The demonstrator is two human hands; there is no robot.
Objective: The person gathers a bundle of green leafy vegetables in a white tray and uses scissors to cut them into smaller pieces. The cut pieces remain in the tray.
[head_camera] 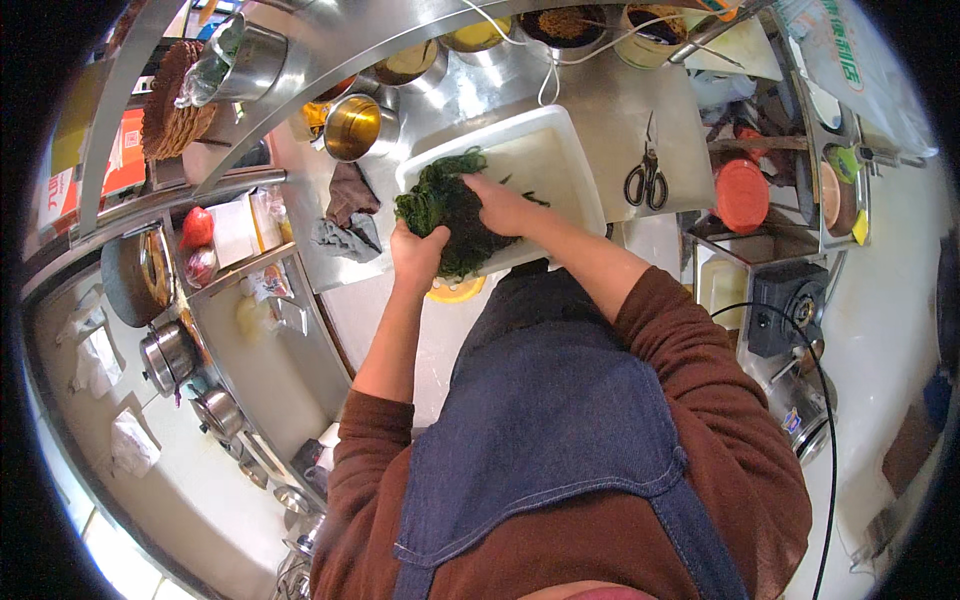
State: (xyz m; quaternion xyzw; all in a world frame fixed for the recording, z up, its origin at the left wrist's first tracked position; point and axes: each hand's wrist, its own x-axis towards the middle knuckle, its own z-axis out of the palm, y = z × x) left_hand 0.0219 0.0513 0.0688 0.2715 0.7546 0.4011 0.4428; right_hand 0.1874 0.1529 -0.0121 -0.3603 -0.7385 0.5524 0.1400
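A tangled mass of dark green, seaweed-like strands lies bunched at the left side of a white plastic tray. My left hand grips its left edge, thumb on top and fingers hidden beneath. From the right, my right hand holds the same mass, its fingertips sunk out of sight among the strands. A few loose dark bits lie on the tray floor, which looks wet.
Black-handled scissors lie right of the tray on the steel counter. Brown and grey cloths lie to the left, near a steel pot. Several filled containers line the back, with a white cable hanging there. Below the counter's front shows a yellow object.
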